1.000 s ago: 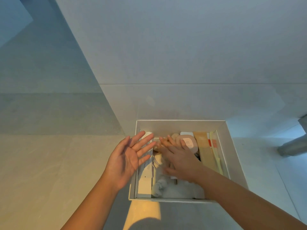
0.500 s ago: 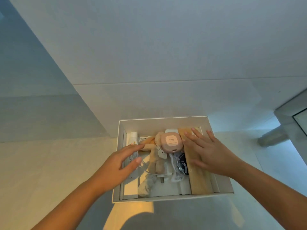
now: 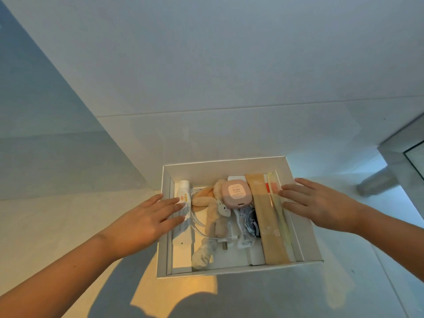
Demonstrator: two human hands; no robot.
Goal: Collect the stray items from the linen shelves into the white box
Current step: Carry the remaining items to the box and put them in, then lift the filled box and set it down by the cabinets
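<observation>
The white box (image 3: 220,166) sits on a pale floor below me, filled with small items. Inside lie a white tube (image 3: 184,198), a beige plush toy (image 3: 211,207), a pink square case (image 3: 235,193), a white cable with plug (image 3: 223,243), a dark round packet (image 3: 252,222), a tan paper sleeve (image 3: 269,223) and a yellow toothbrush (image 3: 278,207). My left hand (image 3: 146,216) hovers flat over the box's left wall, fingertips over the tube. My right hand (image 3: 319,203) spreads flat over the right wall, fingertips by the toothbrush. Neither hand holds anything.
A white wall rises just behind the box. A grey panel runs along the left. At the far right stand a grey metal post (image 3: 376,184) and a glass-edged frame (image 3: 413,154). My shadow falls on the floor in front of the box.
Both hands have drawn apart from the middle of the box toward its left and right walls, uncovering the items. The view has shifted so the box sits more central.
</observation>
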